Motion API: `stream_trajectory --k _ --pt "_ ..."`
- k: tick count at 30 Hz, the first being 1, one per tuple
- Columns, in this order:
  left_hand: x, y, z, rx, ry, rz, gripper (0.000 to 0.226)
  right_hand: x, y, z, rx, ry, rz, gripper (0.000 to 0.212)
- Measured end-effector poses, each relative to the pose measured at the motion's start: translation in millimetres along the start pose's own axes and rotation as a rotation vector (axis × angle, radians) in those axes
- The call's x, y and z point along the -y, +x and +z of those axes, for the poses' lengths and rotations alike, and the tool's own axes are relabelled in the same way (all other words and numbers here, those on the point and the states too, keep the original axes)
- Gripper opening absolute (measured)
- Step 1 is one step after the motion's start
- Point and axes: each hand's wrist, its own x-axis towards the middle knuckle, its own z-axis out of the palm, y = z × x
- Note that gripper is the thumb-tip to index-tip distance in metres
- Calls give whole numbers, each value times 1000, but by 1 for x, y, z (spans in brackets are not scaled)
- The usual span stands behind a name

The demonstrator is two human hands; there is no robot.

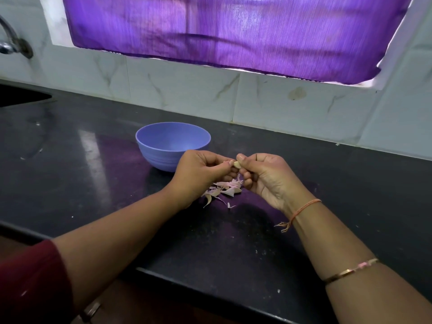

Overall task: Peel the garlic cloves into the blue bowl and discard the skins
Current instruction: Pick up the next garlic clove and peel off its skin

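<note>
A pale garlic clove (237, 164) is pinched between the fingertips of my left hand (201, 170) and my right hand (264, 176), a little above the black counter (233, 242). Directly beneath the hands lies a small heap of pinkish-white garlic skins (224, 189). The blue bowl (168, 146) stands upright on the counter just behind and left of my left hand. From this angle its inside looks bare, though the bottom is partly hidden by its near wall.
A dark sink (21, 95) is set into the counter at far left, with a metal tap (11, 40) on the tiled wall above it. A purple curtain (233, 31) covers the window behind. The counter's front edge (210, 288) runs close below my forearms.
</note>
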Motion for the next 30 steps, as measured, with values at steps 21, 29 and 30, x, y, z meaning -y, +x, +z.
stream_trajectory --k 21,29,30 --pt "1 6 -1 -221 281 110 12 -6 5 2 -153 -447 -311 10" --pt "2 7 -2 -235 263 100 11 -10 8 2 -129 -993 -871 17" --pt "1 8 -2 -231 251 97 12 -10 8 3 -128 -991 -877 15"
